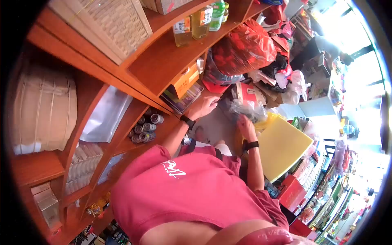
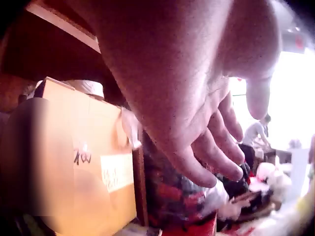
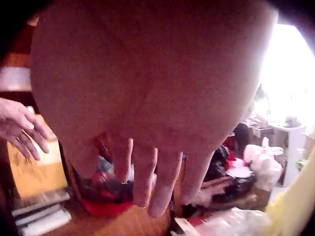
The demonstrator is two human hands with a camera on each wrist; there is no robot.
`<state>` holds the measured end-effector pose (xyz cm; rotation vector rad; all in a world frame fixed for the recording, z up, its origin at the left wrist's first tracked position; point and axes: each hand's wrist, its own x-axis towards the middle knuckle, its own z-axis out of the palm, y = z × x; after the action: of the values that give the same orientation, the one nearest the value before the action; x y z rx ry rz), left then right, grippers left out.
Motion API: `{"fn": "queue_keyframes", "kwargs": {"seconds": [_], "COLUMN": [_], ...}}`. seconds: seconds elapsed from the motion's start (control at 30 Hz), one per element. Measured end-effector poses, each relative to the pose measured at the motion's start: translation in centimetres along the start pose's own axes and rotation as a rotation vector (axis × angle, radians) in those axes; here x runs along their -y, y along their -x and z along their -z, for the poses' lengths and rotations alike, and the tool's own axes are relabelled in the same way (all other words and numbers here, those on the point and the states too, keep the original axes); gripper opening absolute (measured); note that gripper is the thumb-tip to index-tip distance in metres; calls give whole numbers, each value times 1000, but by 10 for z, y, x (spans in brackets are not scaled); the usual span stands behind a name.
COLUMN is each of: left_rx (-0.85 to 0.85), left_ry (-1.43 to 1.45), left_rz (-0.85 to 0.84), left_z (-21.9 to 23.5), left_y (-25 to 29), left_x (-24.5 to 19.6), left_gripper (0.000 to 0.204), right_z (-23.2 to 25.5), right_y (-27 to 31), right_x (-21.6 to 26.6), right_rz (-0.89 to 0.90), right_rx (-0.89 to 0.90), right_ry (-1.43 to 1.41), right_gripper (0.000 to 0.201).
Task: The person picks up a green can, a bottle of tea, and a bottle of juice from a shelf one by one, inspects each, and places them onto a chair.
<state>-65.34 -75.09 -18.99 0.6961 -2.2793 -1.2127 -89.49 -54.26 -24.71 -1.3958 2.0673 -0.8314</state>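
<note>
My left hand [image 1: 206, 107] is in front of the shelf's lower compartment, near an orange-yellow box [image 1: 186, 83]. In the left wrist view this hand [image 2: 182, 93] has relaxed fingers, slightly bent, with nothing between them, and the box [image 2: 96, 162] stands beside it. My right hand [image 1: 246, 127] hovers next to a crumpled clear plastic bag [image 1: 249, 109]. Its fingers [image 3: 165, 189] hang down loosely in the right wrist view and grip nothing. Beyond the bag lies a red box with a white label [image 1: 248, 93].
A large yellow board [image 1: 281, 149] stands close by my right forearm. Full red plastic bags [image 1: 249, 47] are piled ahead. Wooden shelves [image 1: 151, 73] line the left, with bottles [image 1: 201, 22], drink cans [image 1: 147, 127] and stacked books [image 1: 192, 98]. In the left wrist view another person [image 2: 256, 135] bends over far off.
</note>
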Motion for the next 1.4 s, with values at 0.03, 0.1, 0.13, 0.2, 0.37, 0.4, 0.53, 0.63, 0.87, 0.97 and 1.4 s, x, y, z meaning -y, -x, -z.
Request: {"fn": "queue_keyframes", "kwargs": {"seconds": [0.03, 0.1, 0.13, 0.2, 0.37, 0.4, 0.53, 0.63, 0.87, 0.97, 1.4], "left_rx": [-47, -121, -163, -211, -452, -541, -953, -1070, -909, -896, -943], "left_ry": [82, 262, 352, 284, 513, 505, 338, 216, 365, 228, 331], "left_rz": [-9, -6, -3, 38, 34, 14, -29, 115, 111, 161, 94], "left_z": [11, 34, 46, 81, 136, 146, 179, 195, 216, 215, 182], "left_y": [-13, -34, -42, -50, -65, -67, -86, -101, -147, -150, -109], "left_x": [-5, -17, -26, -54, -82, -89, -79, -78, -54, -51, -70], "left_gripper": [27, 26, 26, 25, 26, 26, 27, 48, 59, 42, 51], "right_z": [21, 42, 49, 65, 83, 79, 77, 69, 51, 50, 53], "right_y": [-24, -69, -89, -125, -195, -210, -262, -287, -309, -309, -312], "right_x": [39, 99, 126, 180, 273, 283, 313, 323, 324, 323, 330], "right_rz": [125, 235, 277, 425, 615, 685, 785, 830, 912, 900, 905], "right_rx": [-1, 9, 35, 98, 245, 201, 216, 274, 359, 413, 604], "right_ry": [69, 51, 27, -21, -282, -331, -443, -517, -573, -673, -779], "right_gripper": [35, 38, 37, 37, 41, 42, 52, 61, 75, 75, 79]}}
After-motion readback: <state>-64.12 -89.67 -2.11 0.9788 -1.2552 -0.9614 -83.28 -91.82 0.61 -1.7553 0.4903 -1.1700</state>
